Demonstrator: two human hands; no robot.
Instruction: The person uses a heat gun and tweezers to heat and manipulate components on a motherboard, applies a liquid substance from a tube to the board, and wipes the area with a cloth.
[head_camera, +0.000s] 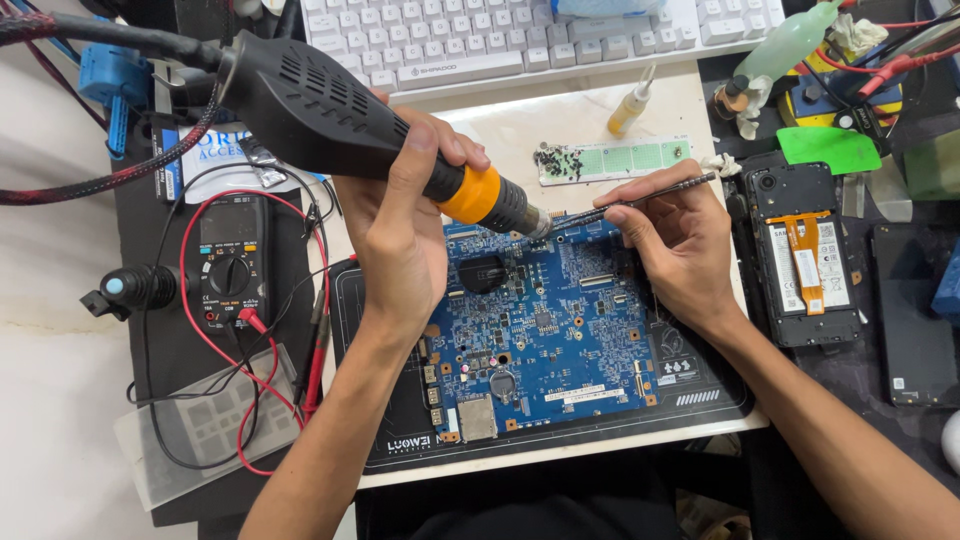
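Note:
A blue circuit board (545, 330) lies on a black work mat (400, 440) in the middle of the bench. My left hand (400, 225) grips a black hot-air tool (330, 110) with an orange collar; its metal nozzle points down at the board's upper edge. My right hand (675, 245) pinches thin metal tweezers (640, 200), whose tips meet the board right beside the nozzle.
A white keyboard (500, 35) sits at the back. A multimeter (230, 265) with red and black leads lies left. An opened phone (805, 255) lies right, another dark phone (915, 320) beyond it. A small dropper bottle (632, 105) and a green parts strip (615, 160) rest behind the board.

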